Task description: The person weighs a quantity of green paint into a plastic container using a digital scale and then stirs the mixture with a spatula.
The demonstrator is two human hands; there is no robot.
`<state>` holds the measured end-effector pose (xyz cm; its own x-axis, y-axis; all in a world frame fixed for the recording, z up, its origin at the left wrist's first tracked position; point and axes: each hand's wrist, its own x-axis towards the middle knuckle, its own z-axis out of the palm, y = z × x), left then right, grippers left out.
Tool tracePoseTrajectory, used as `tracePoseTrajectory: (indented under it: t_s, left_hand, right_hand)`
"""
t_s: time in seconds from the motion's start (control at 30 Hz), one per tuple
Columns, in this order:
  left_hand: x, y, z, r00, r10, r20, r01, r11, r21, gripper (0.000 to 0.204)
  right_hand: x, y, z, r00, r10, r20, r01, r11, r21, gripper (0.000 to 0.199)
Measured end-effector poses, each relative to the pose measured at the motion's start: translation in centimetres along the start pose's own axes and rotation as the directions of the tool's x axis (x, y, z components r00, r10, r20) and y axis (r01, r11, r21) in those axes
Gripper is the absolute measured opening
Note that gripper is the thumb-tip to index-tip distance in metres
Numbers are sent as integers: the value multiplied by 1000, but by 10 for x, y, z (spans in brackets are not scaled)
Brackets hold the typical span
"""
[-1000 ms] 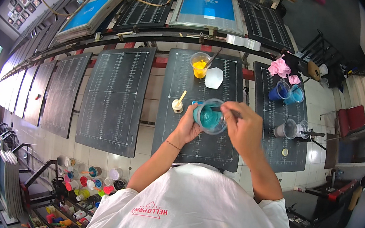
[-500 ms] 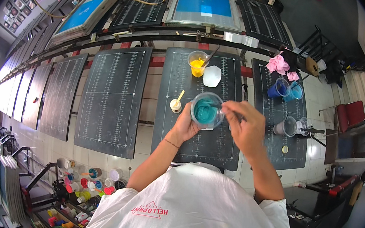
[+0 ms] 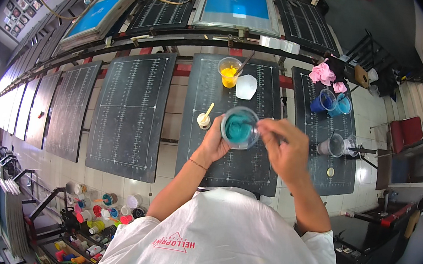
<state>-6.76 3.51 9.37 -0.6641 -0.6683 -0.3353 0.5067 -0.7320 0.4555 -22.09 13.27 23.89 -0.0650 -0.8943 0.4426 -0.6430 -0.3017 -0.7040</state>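
My left hand (image 3: 212, 141) is wrapped round a clear plastic cup (image 3: 241, 144), held above the black board in front of me. Teal ink (image 3: 236, 129) is in the cup, smeared up its inside. The fingers of my right hand (image 3: 290, 148) pinch a thin stirrer whose end reaches into the cup; motion blurs it and its exact shape is unclear. Beyond the cup stands another clear cup of yellow ink (image 3: 227, 78) with a dark-handled tool (image 3: 245, 63) leaning in it. Beside that lies a white faceted piece (image 3: 246, 87). A small white pot (image 3: 203, 121) holding a yellow stick is left of my hands.
The black board (image 3: 202, 162) has ruled markings. On the right board stand blue-ink cups (image 3: 323, 102), a greyish cup (image 3: 332, 146), pink crumpled cloth (image 3: 322, 73) and a round lid (image 3: 330, 172). Ink pots cluster at lower left. Across the rail, another person's hands touch a blue screen frame (image 3: 238, 0).
The teal ink's swirl has changed shape inside the cup. My right hand has shifted very slightly to the right, while my left hand keeps the cup in nearly the same place.
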Motion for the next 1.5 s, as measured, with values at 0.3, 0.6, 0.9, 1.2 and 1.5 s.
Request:
tracePoseTrajectory:
  t_s: [0.3,0.6,0.9,1.2,1.5]
  left_hand:
    - [5,5,-8,1000,15,0,-15,1000,5,46]
    - [-6,24,-3,994,-97,58,90,990,106,47]
    - [13,26,6,920,391,-26,-390,920,41,42]
    - [14,8,8,995,50,90,-39,992,-117,47]
    - [-4,9,-9,909,-306,282,322,947,-11,55]
  right_hand:
    - [6,3,-4,993,-20,-116,19,1000,-4,9]
    - [10,12,-12,956,-284,72,292,942,-167,17]
    - [-21,-14,11,998,11,-68,-16,997,-79,6]
    - [0,-28,-5,980,161,-113,-161,987,13,9]
    - [26,-32,-56,837,-209,506,264,964,-37,26]
